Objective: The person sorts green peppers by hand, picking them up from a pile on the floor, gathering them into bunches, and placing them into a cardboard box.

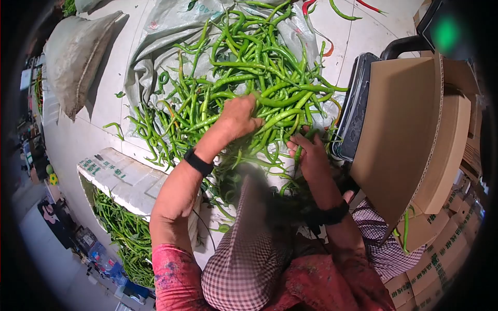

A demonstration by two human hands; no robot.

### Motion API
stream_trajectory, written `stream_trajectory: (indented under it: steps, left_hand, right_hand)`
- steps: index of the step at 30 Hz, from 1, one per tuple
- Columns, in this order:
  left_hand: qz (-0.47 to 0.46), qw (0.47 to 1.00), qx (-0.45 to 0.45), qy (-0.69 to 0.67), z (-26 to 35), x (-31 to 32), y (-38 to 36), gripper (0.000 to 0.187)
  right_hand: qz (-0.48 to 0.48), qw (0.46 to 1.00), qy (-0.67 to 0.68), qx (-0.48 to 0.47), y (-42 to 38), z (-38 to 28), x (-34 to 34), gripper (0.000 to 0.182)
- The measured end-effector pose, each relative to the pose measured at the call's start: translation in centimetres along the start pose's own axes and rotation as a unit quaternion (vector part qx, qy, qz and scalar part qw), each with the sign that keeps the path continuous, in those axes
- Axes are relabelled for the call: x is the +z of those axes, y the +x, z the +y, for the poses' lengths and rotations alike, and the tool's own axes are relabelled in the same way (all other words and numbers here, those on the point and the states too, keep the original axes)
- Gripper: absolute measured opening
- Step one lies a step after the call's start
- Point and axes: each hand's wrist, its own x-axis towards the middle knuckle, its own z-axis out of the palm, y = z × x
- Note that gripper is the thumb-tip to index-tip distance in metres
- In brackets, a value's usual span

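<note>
A large heap of long green chili peppers [259, 67] lies on a pale woven plastic sack [150, 57] spread over the floor. My left hand [240, 118] is over the heap's middle, fingers curled down against a green chili pepper [282, 101]; its fingertips are partly hidden. Lower right, at the heap's edge, my right hand [311, 155] has its thumb and fingers around a darker green chili pepper [298, 153]. Loose peppers and leaves lie just below both hands, blurred in places.
A white foam box [122, 176] full of green peppers stands at left. To the right is an open cardboard box [399, 135] beside a black-edged chair [358, 98]. A stuffed sack [78, 57] lies upper left. Red peppers [369, 6] lie at the top right.
</note>
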Motion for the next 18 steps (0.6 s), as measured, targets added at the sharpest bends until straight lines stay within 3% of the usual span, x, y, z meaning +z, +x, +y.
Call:
stream_trajectory:
  steps: [3,5,6,8,9,11,12,14,16,18]
  left_hand:
    - [-0.036,0.998,-0.045,0.018,2.8,-1.1,-0.8,0.073]
    - [-0.093,0.979,-0.153,-0.102,3.6,-1.5,-0.9,0.07]
    - [-0.094,0.979,-0.152,-0.101,2.8,-0.7,-0.8,0.07]
    - [-0.036,0.963,-0.044,-0.264,1.3,1.6,-0.6,0.076]
    - [-0.048,0.918,-0.038,-0.391,1.2,2.1,-0.5,0.073]
    - [-0.072,0.931,-0.048,-0.354,2.6,0.9,-0.6,0.07]
    - [-0.094,0.942,-0.063,-0.316,3.5,-0.1,-1.0,0.067]
    - [-0.044,0.932,-0.059,-0.356,6.2,-2.8,-2.2,0.072]
    - [-0.008,0.897,-0.083,-0.433,9.5,-6.5,-4.7,0.076]
    - [0.068,0.935,-0.028,-0.347,10.3,-8.3,-6.7,0.077]
  right_hand:
    - [0.007,0.996,-0.076,-0.056,-0.1,1.4,-2.1,0.035]
    - [0.03,0.997,0.067,0.008,-0.3,1.8,-1.9,0.044]
    - [0.031,0.997,0.069,0.008,-0.1,2.2,-1.7,0.044]
    - [-0.058,0.988,0.041,-0.138,0.3,2.3,-0.1,0.045]
    - [-0.054,0.988,0.042,-0.139,0.9,1.9,0.8,0.045]
    - [-0.067,0.975,0.213,-0.017,1.9,0.1,2.7,0.047]
    - [-0.067,0.974,0.213,-0.018,1.1,-0.7,2.9,0.047]
    - [-0.031,0.997,-0.017,-0.074,-2.2,-4.6,4.3,0.048]
    - [-0.027,0.996,-0.021,-0.078,-5.2,-8.6,5.6,0.038]
    - [-0.129,0.987,-0.024,-0.09,-7.2,-11.5,6.3,0.041]
